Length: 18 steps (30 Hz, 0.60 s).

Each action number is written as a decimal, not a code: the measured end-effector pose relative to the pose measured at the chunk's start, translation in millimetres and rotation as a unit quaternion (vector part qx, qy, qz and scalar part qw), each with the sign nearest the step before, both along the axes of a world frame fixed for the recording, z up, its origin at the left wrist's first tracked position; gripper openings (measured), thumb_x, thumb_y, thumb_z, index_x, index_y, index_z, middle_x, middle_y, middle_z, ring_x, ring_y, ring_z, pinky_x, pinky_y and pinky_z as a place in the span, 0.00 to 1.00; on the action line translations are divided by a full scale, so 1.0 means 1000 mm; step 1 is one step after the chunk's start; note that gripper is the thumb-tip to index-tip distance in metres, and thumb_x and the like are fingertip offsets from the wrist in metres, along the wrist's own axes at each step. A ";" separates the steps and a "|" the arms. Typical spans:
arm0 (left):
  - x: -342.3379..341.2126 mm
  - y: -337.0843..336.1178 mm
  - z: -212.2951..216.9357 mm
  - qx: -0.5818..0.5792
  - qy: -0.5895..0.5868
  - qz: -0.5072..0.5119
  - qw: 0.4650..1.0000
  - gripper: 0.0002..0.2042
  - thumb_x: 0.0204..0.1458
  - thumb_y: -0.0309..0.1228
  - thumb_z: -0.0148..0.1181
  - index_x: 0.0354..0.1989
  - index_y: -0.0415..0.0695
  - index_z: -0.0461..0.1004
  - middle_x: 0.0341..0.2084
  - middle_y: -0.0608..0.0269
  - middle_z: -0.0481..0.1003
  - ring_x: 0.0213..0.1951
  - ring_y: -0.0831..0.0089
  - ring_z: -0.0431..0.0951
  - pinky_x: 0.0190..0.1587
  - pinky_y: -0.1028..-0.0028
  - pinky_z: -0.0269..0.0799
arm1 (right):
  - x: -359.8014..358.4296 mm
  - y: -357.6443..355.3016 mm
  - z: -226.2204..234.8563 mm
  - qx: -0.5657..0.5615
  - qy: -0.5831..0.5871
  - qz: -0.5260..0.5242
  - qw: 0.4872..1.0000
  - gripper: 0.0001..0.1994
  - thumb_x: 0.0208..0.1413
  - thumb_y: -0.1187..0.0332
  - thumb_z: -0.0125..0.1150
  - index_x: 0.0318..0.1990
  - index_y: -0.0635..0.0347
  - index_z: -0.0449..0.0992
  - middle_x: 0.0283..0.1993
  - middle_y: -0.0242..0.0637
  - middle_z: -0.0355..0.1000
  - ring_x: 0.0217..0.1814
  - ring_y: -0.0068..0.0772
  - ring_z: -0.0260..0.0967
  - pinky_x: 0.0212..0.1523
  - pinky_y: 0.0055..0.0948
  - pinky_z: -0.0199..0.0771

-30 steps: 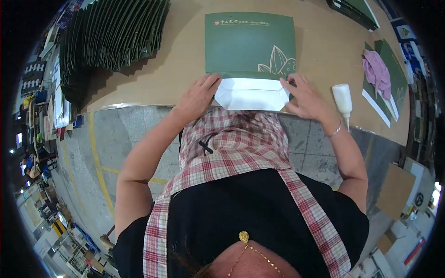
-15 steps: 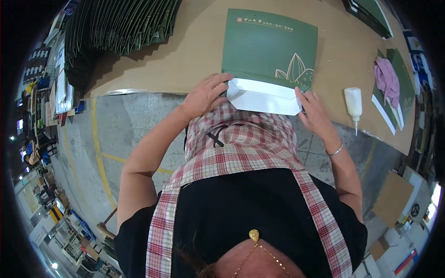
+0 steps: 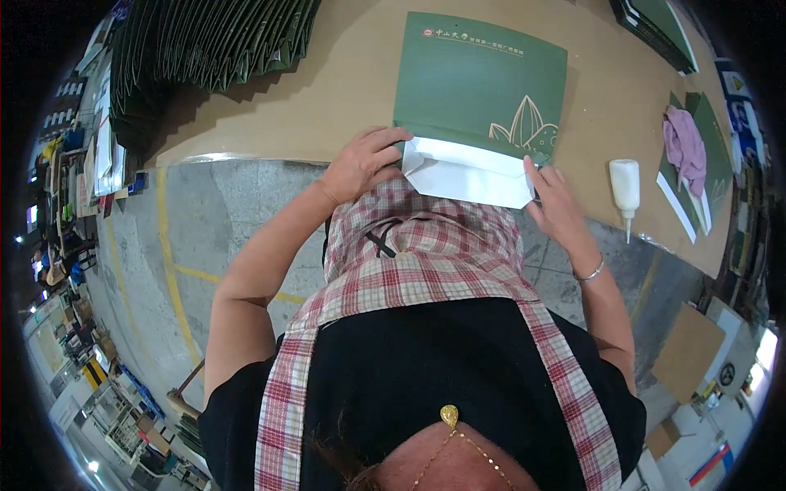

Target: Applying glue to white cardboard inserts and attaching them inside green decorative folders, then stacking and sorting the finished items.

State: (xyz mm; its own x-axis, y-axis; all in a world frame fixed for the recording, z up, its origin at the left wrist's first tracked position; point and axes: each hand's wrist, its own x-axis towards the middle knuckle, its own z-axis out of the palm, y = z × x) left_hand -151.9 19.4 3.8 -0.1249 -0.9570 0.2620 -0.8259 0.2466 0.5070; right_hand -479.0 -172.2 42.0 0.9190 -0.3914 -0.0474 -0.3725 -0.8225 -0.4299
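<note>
A green paper bag (image 3: 479,78) with gold line drawing lies flat at the table's front edge. Its near end is unfolded and shows a white inner flap (image 3: 467,180) that hangs out past the edge, above my lap. My left hand (image 3: 368,164) closes on the left corner of this end, fingertips on the fold. At the opposite corner my right hand (image 3: 557,196) pinches the flap, with its index finger along the side and its thumb near the lower corner. Parts of both hands' grip are hidden behind the paper.
A thick row of folded dark green bags (image 3: 213,49) stands at the far left. To the right are a white squeeze bottle (image 3: 625,184), a pink cloth (image 3: 685,147) on green sheets (image 3: 719,155), and a dark green stack (image 3: 655,33) farther back. The brown tabletop (image 3: 344,90) ends before me.
The hands keep their hold on the bag's near corners. The white flap's right lower corner has dropped slightly toward me. The whole view has shifted a little.
</note>
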 end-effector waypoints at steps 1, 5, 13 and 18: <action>-0.001 0.000 0.001 0.001 0.000 0.000 1.000 0.12 0.44 0.31 0.65 0.35 0.42 0.71 0.54 0.58 0.70 0.54 0.54 0.70 0.58 0.59 0.66 | 0.000 0.000 0.001 0.014 0.012 -0.002 1.000 0.40 0.43 0.77 0.65 0.67 0.64 0.57 0.44 0.45 0.62 0.47 0.48 0.60 0.50 0.40 0.64; -0.003 -0.002 0.008 -0.003 0.000 -0.003 1.000 0.10 0.45 0.31 0.64 0.32 0.42 0.71 0.52 0.59 0.71 0.52 0.56 0.71 0.57 0.60 0.65 | -0.003 0.001 0.002 0.022 0.035 -0.011 0.999 0.40 0.44 0.76 0.64 0.68 0.64 0.56 0.44 0.45 0.62 0.48 0.47 0.60 0.50 0.39 0.64; -0.020 -0.011 0.005 0.002 0.058 0.076 0.995 0.09 0.47 0.24 0.60 0.39 0.45 0.73 0.48 0.56 0.72 0.47 0.56 0.71 0.52 0.62 0.64 | 0.007 -0.003 -0.019 0.166 0.000 -0.244 0.956 0.24 0.48 0.63 0.71 0.55 0.56 0.76 0.31 0.40 0.65 0.34 0.37 0.65 0.38 0.33 0.67; -0.034 -0.027 0.027 0.075 -0.040 0.084 0.993 0.22 0.44 0.22 0.57 0.52 0.48 0.73 0.41 0.56 0.71 0.47 0.57 0.70 0.51 0.61 0.63 | 0.011 0.004 -0.027 0.105 -0.074 -0.300 0.945 0.25 0.44 0.61 0.73 0.52 0.53 0.78 0.34 0.39 0.66 0.36 0.37 0.64 0.38 0.33 0.68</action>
State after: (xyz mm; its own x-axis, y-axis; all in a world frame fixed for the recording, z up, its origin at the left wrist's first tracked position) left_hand -185.5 -7.2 31.2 0.0247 -0.9937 0.1098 -0.8876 0.0287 0.4597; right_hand -467.9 -168.3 15.4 0.5377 -0.8402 -0.0702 -0.6682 -0.3738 -0.6433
